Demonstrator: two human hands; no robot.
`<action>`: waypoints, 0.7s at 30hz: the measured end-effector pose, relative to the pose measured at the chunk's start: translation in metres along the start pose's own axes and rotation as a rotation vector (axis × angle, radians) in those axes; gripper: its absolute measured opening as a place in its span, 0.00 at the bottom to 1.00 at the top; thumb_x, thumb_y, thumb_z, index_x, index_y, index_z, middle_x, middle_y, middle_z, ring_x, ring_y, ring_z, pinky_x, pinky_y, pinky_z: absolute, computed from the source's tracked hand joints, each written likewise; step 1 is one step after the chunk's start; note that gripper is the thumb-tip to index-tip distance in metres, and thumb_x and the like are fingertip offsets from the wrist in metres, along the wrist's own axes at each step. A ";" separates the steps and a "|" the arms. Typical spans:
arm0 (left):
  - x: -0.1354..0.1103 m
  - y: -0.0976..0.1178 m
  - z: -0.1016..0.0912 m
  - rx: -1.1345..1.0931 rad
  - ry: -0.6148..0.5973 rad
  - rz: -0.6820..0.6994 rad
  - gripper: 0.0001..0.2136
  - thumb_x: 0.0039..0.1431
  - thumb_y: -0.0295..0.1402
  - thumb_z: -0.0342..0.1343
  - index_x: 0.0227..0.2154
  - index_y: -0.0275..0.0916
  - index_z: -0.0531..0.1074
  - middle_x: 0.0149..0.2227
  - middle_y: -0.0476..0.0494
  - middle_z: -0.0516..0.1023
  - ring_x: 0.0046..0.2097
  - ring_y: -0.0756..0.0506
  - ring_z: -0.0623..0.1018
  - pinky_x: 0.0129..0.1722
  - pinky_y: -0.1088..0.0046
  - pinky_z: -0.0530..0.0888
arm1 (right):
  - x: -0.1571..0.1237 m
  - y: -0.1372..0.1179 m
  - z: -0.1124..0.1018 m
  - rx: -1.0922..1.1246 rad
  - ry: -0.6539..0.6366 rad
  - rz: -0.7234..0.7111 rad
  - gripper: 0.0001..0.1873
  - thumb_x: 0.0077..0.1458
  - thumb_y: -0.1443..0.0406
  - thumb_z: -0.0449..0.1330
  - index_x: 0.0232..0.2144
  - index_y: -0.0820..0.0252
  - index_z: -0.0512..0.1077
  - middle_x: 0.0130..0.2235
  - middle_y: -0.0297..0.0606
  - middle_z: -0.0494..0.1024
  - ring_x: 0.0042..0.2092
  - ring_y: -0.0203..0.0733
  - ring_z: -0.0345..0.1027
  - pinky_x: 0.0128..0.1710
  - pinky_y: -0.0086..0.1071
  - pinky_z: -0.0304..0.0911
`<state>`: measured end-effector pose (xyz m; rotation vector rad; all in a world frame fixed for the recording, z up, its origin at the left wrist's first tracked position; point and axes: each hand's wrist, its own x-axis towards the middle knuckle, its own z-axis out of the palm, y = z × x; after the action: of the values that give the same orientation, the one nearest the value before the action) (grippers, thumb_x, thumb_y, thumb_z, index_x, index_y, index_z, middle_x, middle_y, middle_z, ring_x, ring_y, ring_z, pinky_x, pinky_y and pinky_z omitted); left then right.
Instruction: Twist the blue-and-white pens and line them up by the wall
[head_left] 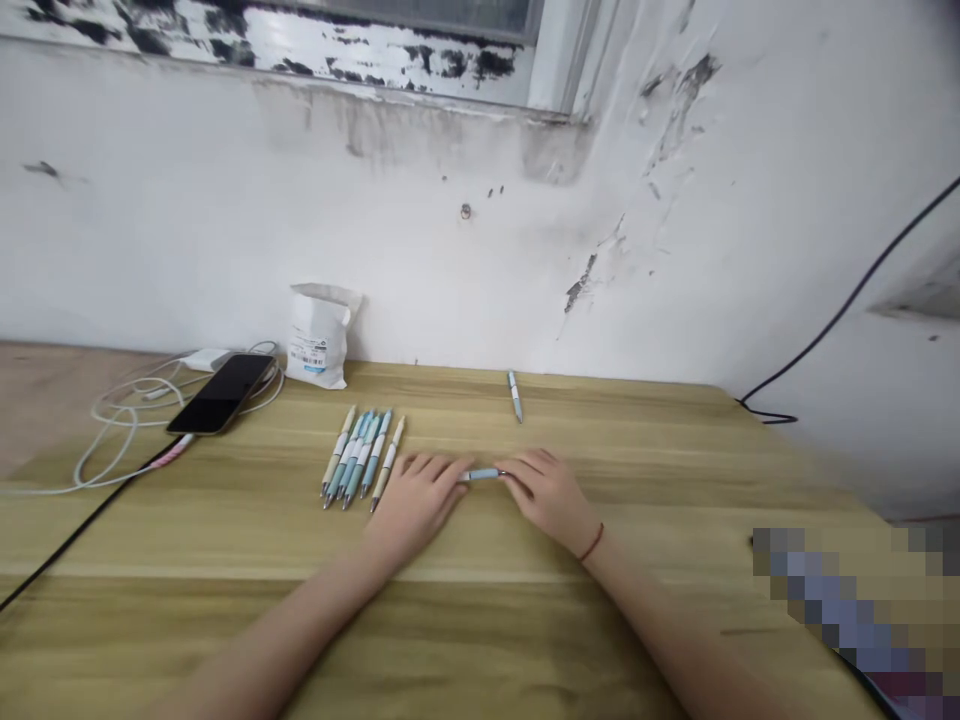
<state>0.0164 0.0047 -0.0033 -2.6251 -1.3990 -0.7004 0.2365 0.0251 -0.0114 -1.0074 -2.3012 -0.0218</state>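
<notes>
Between my two hands lies a light blue and white pen [484, 475], held level just over or on the wooden table. My left hand [420, 490] has its fingers closed on the pen's left end, which they partly cover. The thumb and fingers of my right hand [544, 495] pinch the dark tip at the other end. Just left of my left hand, several pens [360, 455] in blue, white and cream lie side by side, their tips toward me. A single blue and white pen [515, 396] lies apart, farther back.
At the back left stands a white packet [319, 335] against the wall. A black phone [223, 393] lies beside it among white cables [124, 440] and a black cord [75, 535]. Another black cable [832, 320] hangs at the right. A blurred-out item [847, 610] is at the right edge.
</notes>
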 end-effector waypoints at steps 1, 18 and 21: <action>0.000 0.001 0.002 0.002 -0.006 0.024 0.13 0.62 0.33 0.47 0.50 0.45 0.65 0.42 0.45 0.75 0.44 0.44 0.73 0.43 0.65 0.65 | 0.000 -0.004 0.000 0.003 -0.016 -0.006 0.10 0.59 0.68 0.50 0.40 0.57 0.71 0.37 0.40 0.76 0.39 0.43 0.66 0.41 0.39 0.60; 0.002 -0.001 0.005 -0.045 -0.034 0.054 0.12 0.63 0.30 0.45 0.48 0.41 0.66 0.41 0.45 0.75 0.43 0.45 0.73 0.41 0.67 0.68 | 0.001 -0.013 0.004 0.163 -0.054 0.130 0.03 0.58 0.69 0.52 0.34 0.58 0.66 0.33 0.36 0.73 0.37 0.39 0.65 0.38 0.34 0.58; 0.002 0.000 0.003 -0.068 -0.033 0.047 0.12 0.63 0.30 0.45 0.47 0.42 0.66 0.40 0.45 0.75 0.43 0.45 0.73 0.40 0.67 0.68 | 0.003 -0.015 0.002 0.146 -0.071 0.132 0.05 0.56 0.67 0.55 0.37 0.58 0.65 0.33 0.37 0.73 0.37 0.40 0.65 0.38 0.34 0.59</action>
<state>0.0180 0.0072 -0.0048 -2.7237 -1.3397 -0.7152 0.2237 0.0165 -0.0080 -1.0966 -2.2576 0.2365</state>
